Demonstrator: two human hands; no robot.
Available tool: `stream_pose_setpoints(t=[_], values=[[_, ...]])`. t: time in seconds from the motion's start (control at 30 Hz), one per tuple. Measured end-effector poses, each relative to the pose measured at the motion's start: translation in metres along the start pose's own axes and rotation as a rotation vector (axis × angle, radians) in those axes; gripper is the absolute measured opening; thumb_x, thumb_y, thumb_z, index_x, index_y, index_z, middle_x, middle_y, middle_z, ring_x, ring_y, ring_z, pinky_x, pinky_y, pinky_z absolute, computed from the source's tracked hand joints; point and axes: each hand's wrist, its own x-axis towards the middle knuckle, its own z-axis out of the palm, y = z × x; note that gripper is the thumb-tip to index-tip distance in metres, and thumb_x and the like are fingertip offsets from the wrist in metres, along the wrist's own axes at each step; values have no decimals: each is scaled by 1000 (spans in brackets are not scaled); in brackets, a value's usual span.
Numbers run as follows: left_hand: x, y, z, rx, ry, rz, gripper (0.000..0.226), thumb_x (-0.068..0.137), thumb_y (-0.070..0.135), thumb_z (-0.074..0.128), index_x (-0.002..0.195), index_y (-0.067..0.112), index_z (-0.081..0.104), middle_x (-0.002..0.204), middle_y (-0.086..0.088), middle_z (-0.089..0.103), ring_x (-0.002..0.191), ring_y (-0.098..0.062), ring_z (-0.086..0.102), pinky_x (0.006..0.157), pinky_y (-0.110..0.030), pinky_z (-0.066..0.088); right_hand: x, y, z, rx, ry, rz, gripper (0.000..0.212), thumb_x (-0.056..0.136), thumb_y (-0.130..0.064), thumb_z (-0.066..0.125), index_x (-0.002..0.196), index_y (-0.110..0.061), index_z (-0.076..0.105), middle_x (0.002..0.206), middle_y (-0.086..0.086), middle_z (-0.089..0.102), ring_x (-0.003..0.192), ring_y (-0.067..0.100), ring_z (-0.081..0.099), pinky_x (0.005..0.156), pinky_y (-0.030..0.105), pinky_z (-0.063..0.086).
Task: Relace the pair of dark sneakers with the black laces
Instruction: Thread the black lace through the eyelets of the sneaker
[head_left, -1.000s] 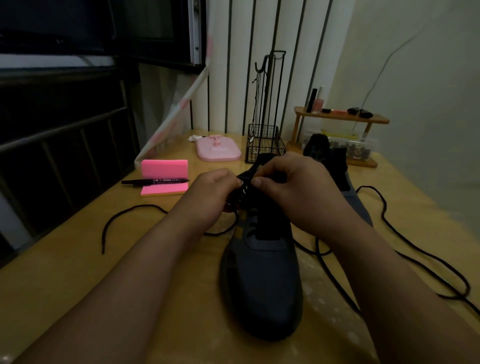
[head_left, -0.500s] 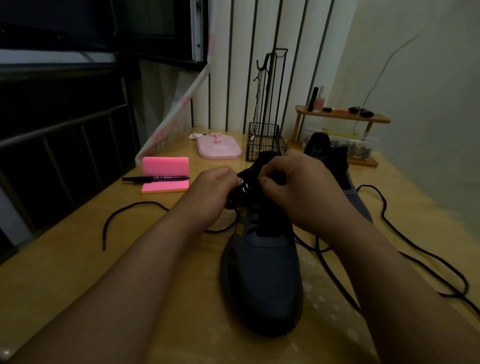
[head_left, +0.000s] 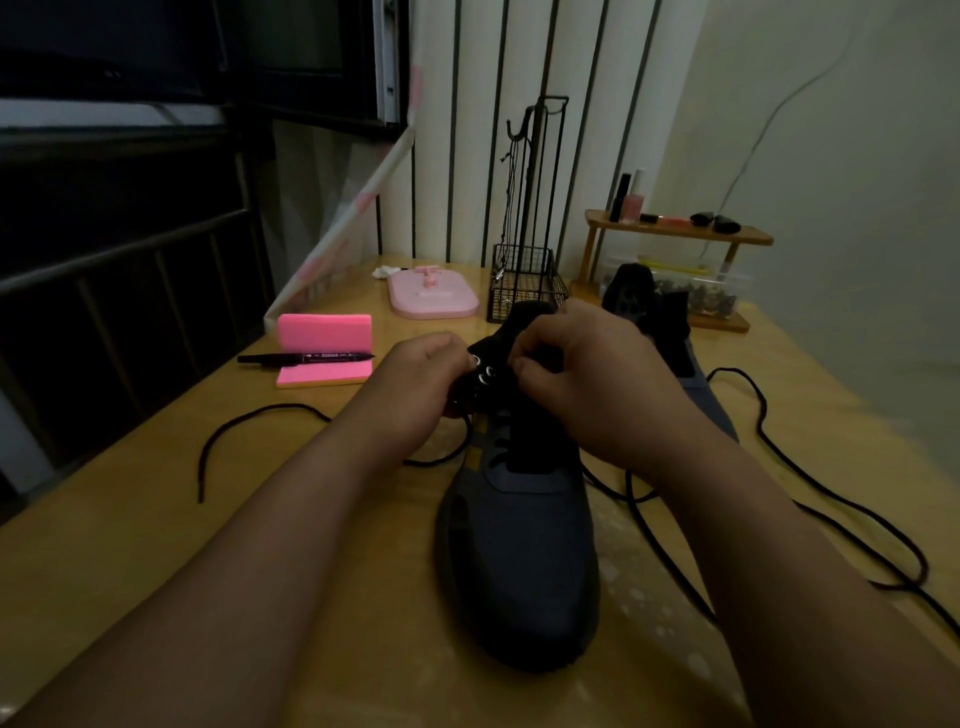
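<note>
A dark sneaker (head_left: 519, 551) lies on the wooden table (head_left: 156, 545), toe toward me. My left hand (head_left: 421, 384) grips the left eyelet flap near the top metal eyelets. My right hand (head_left: 587, 379) pinches at the tongue and top of the shoe; the lace end it may hold is hidden by the fingers. One black lace (head_left: 249, 421) trails left from under my left hand. A second black lace (head_left: 810, 499) loops across the table on the right. The second dark sneaker (head_left: 670, 338) stands behind my right hand, partly hidden.
A pink sticky-note block (head_left: 324, 353) with a black marker (head_left: 306, 357) lies at the left. Behind the shoe stand a pink stand (head_left: 434, 299), a black wire rack (head_left: 527, 280) and a small wooden shelf (head_left: 675, 234) with bottles. A dark railing runs along the left edge.
Both hands stay at the shoe's top eyelets with only small finger shifts; the shoe and laces lie where they were.
</note>
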Motion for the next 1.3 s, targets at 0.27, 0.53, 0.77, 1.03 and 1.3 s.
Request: stream_pose_setpoints(t=[0.27,0.53,0.77,1.03,1.3], values=[[-5,0,2,55,-31,67,35,105,38,47,97,7,61,84,-6,65,76,-18,63,80,-42,53,1,0,9,-67,46,-22,20,101,-35,62,116,-31,74,102,-5,53,93,17,56,78,39,54],[-7,1,-4,112,-89,48,21,109,24,50,97,12,62,90,-3,64,82,-12,62,78,-31,52,-3,-1,10,18,27,18,27,100,-31,65,126,-35,68,107,-12,51,98,12,57,81,33,54],[8,-6,-32,-1083,260,-203,24,100,12,46,76,18,45,66,0,45,44,-8,36,41,-18,39,-12,14,-38,630,-53,212,49,99,-11,67,136,-42,59,120,-12,66,89,7,70,71,27,57],[-3,-7,-26,207,-61,27,45,98,58,58,94,16,75,68,14,68,58,0,57,58,-19,49,-10,19,-33,1106,85,200,36,101,0,56,131,-17,66,120,4,70,93,18,68,83,31,54],[12,-33,-28,350,335,45,32,104,34,61,82,15,49,80,-6,59,74,-21,54,65,-34,42,-11,12,-26,926,206,314,31,106,-5,48,119,-22,70,114,-3,74,101,17,74,93,40,61]])
